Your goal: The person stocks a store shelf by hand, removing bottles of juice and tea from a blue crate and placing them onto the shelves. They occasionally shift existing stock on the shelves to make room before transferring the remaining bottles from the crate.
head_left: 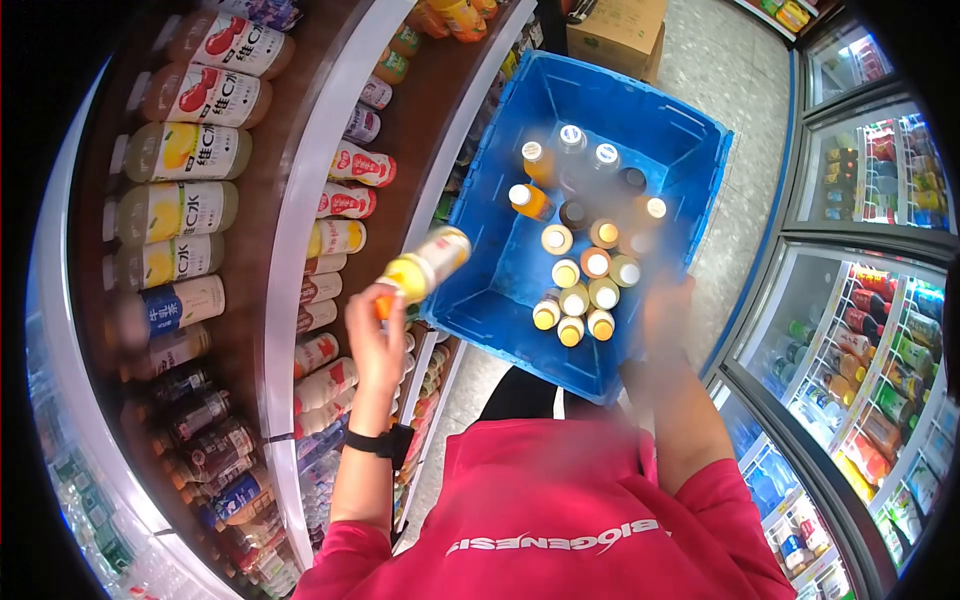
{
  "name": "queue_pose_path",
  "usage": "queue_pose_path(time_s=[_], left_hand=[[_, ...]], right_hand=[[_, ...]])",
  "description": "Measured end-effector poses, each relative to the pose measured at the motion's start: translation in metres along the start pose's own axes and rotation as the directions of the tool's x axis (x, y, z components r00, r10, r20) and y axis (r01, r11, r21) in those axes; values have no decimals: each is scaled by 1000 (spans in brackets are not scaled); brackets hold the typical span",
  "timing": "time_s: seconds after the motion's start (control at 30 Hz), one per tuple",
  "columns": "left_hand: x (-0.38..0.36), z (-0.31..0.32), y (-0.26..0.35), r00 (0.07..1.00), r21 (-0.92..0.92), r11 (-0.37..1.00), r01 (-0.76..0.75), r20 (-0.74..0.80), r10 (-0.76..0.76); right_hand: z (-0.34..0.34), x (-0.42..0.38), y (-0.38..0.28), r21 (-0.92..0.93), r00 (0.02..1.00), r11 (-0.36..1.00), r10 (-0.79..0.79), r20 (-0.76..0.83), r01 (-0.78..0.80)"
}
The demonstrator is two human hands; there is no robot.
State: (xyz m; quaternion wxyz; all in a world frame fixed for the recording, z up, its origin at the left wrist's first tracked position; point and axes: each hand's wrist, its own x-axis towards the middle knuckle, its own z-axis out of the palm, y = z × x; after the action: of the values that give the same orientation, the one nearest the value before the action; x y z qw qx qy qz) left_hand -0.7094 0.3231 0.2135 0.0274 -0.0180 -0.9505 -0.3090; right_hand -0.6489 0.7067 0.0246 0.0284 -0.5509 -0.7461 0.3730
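Observation:
My left hand [374, 335] is closed around the capped end of a drink bottle [432, 262] with a white and yellow label. It holds the bottle tilted between the shelf and the left rim of a blue crate [515, 352]. Several bottles stand inside the crate, among them an orange drink bottle [530, 202] and a yellow-capped bottle [571, 331]. My right hand [668, 305] is at the crate's right side, smeared by a blur, so its fingers do not show clearly.
Shelves of drinks run along the left, with vitamin water bottles [205, 95] on one tier and red-labelled bottles [362, 165] on another. A cardboard box [618, 35] sits beyond the crate. Glass-door coolers [800, 330] line the right side of the aisle.

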Motion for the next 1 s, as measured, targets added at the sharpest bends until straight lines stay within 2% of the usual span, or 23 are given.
queue_pose_path(time_s=[0.03, 0.07, 0.1, 0.17, 0.3, 0.37, 0.6, 0.67, 0.8, 0.87, 0.9, 0.97, 1.0], left_hand=[[1, -5, -4, 994, -108, 993, 51, -92, -61], [2, -13, -5, 985, -92, 994, 51, -162, -66], [5, -18, -12, 969, 0, 1000, 20, -244, -19], [12, -18, -34, 929, -72, 997, 29, -366, -54], [24, -19, -53, 917, -57, 998, 24, -397, -44], [34, -22, -54, 941, 212, 967, 140, -332, -64], [68, -19, -60, 926, 139, 982, 125, -372, -65], [80, -16, -66, 921, 10, 1000, 13, -389, -8], [89, -14, -55, 943, -18, 995, 97, -320, -97], [90, -6, -45, 904, 158, 962, 222, -404, -142], [90, -5, -47, 906, 158, 963, 218, -399, -140], [89, -1, -53, 899, 294, 948, 119, -437, 23], [89, 0, -57, 901, 294, 949, 114, -433, 25]], right_hand=[[1, 1, 1, 11, 1000, 1000, 4, -3, -4], [2, 1, 4, 12, 1000, 1000, 0, -1, 0], [5, 2, 6, 35, 999, 999, -28, -23, 29], [9, 3, 10, 56, 997, 996, -59, -43, 62], [6, 4, 10, 48, 995, 995, -90, -44, 92], [6, 5, 12, 29, 995, 995, -93, -27, 94], [6, 5, 9, 10, 999, 999, -50, -12, 50], [5, 3, 6, 29, 998, 998, -59, -27, 60], [5, 5, 10, 25, 998, 998, -50, -24, 51], [6, 6, 11, 22, 998, 998, -62, -26, 63], [6, 6, 12, 39, 997, 997, -65, -30, 66], [0, 1, 2, 54, 997, 996, -63, -38, 65], [-4, -1, -3, 18, 998, 999, -51, -23, 51]])
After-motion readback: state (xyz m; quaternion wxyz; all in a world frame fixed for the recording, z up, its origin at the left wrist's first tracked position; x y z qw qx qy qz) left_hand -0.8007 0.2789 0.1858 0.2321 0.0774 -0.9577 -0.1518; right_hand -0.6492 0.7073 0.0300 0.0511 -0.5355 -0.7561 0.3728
